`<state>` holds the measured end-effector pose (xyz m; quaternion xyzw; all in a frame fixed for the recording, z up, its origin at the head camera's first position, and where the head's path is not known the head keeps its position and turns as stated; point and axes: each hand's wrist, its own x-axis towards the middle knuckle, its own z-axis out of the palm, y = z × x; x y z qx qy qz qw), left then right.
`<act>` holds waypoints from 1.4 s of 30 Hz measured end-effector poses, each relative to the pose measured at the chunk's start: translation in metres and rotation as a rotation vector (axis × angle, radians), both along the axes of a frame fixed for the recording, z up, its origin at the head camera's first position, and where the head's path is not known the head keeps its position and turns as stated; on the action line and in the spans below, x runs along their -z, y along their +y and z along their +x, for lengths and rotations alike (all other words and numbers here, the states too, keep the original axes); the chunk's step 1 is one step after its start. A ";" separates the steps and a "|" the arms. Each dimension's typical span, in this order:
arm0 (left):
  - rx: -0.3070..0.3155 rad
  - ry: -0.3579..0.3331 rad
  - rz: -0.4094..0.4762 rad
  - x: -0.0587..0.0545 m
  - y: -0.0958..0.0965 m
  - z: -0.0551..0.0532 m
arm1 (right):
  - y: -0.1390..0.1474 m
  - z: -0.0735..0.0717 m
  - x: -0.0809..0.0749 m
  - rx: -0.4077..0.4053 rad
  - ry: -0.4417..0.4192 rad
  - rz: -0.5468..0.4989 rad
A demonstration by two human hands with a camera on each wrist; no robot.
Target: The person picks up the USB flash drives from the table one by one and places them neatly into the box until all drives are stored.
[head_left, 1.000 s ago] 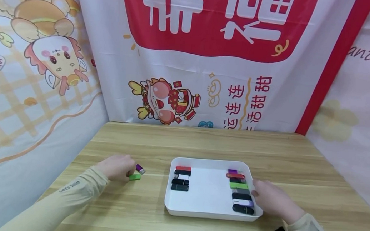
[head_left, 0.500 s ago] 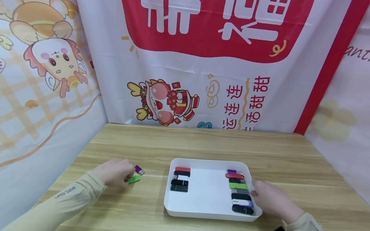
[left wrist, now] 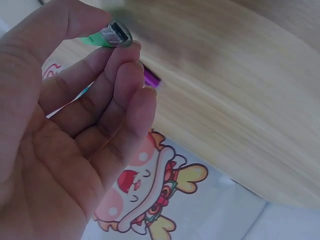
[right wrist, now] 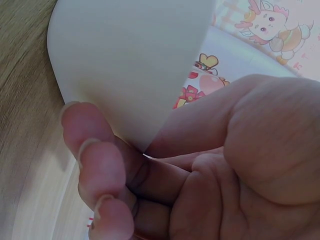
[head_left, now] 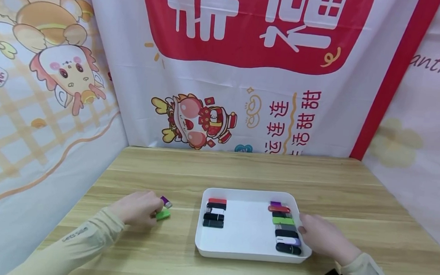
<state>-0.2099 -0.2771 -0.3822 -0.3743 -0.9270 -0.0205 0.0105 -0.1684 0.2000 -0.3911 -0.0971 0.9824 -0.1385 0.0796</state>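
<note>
Between thumb and fingertips, my left hand (head_left: 138, 208) pinches a green USB flash drive (head_left: 164, 215). The left wrist view shows the metal plug of this green drive (left wrist: 111, 35) pointing away from the thumb, with the other fingers loosely curled. Just beyond the hand, a purple USB flash drive (head_left: 166, 202) lies on the table. My right hand (head_left: 325, 239) grips the right wall of a white tray (head_left: 249, 231). In the right wrist view, the thumb is on one side of the tray wall (right wrist: 130, 60) and the fingers are on the other.
Inside the tray, a column of several flash drives (head_left: 214, 217) lines the left side. Another column of flash drives (head_left: 284, 221) runs along the right side. The wooden table (head_left: 241, 169) ends at printed cloth hangings (head_left: 208, 81).
My left hand has shifted slightly toward me, and the green flash drive has turned a little in its fingers. The right hand stays on the tray wall.
</note>
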 end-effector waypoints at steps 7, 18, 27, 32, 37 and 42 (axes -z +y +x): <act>0.024 0.042 0.006 -0.009 0.009 0.003 | -0.001 0.000 -0.002 0.003 -0.017 0.000; 0.101 0.126 0.045 -0.047 0.039 0.021 | 0.000 0.001 0.000 0.002 -0.022 -0.018; 0.132 0.112 0.034 -0.066 0.074 0.032 | 0.000 0.001 -0.001 0.004 -0.030 -0.015; 0.169 0.133 0.031 -0.066 0.089 0.032 | 0.000 0.001 -0.002 -0.006 -0.015 -0.012; 0.200 0.137 -0.008 -0.062 0.104 0.033 | 0.001 0.000 -0.001 -0.011 -0.007 -0.005; 0.197 0.147 -0.050 -0.059 0.115 0.032 | 0.001 0.000 -0.001 -0.006 -0.009 -0.006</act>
